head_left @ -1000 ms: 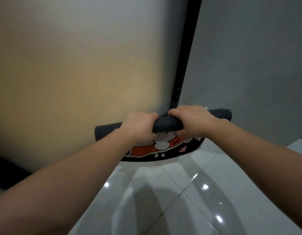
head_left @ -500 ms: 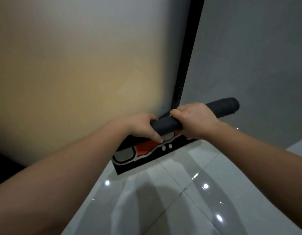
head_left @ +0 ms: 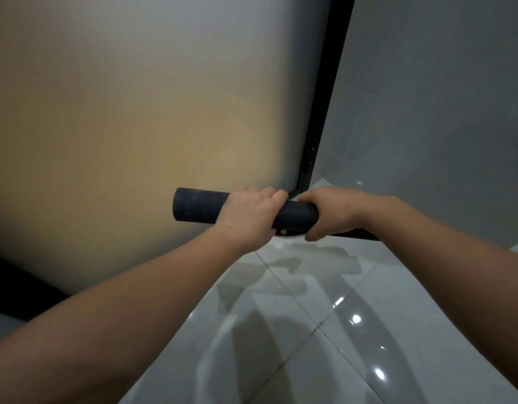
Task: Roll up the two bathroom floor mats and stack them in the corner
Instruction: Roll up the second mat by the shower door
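Both hands gripped the rolled dark mat low in the corner, over the glossy tiled floor. Left hand fingers wrapped tight around the roll's middle; right hand clamped its right end, beside the black door frame.

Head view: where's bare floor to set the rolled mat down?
Free: glossy floor tiles between the forearms, toward the camera. Crowded: the corner, where the left hand and right hand grip the rolled mat over a dark strip.
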The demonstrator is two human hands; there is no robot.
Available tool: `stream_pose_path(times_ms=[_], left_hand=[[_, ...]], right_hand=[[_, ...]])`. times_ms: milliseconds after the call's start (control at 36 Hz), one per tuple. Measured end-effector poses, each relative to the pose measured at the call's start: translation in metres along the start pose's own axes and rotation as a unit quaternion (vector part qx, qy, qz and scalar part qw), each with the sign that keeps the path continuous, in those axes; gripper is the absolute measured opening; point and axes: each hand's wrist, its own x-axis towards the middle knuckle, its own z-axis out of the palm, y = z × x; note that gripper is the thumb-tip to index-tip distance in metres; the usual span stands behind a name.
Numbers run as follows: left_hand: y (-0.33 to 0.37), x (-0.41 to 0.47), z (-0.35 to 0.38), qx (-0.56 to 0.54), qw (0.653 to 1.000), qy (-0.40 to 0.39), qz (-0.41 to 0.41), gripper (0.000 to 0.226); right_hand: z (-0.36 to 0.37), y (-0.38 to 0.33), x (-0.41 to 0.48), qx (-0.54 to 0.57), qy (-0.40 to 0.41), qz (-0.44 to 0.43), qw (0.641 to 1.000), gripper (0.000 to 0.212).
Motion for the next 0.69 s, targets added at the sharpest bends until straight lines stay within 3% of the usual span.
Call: stream_pose_path(times_ms=[111,222,306,361,445,528,695], left_hand=[[-0.009,0.010,-0.003,-0.100,0.986,-0.125,-0.055,0.056],[-0.021,0.014,-0.008,-0.251,0.923,-0.268,-0.114,0.048],[-0.024,0.009,-0.006,-0.263,0.925,-0.246,-0.125,0.039],[-0.022,0.006,-0.004,-0.214,0.946,-0.209,-0.123,0.034],[-0.018,0.002,0.000,-0.054,0.991,-0.102,-0.070,0.031],[-0.012,-0.003,0.000,0.015,0.999,-0.031,-0.025,0.030],[-0.007,-0.003,0.000,0.007,1.000,-0.018,-0.025,0.038]], right_hand=[[0.009,0.000,-0.002,-0.124,0.102,-0.033,0.986,0.036],[0.017,0.000,-0.003,-0.257,0.213,-0.111,0.936,0.029],[0.018,-0.005,-0.001,-0.281,0.235,-0.119,0.923,0.029],[0.018,-0.006,0.001,-0.272,0.229,-0.117,0.927,0.032],[0.012,-0.006,0.003,-0.167,0.155,-0.077,0.971,0.044],[0.002,-0.005,0.004,-0.059,0.063,-0.028,0.996,0.057],[0.002,0.002,0.005,-0.001,0.033,0.002,0.999,0.043]])
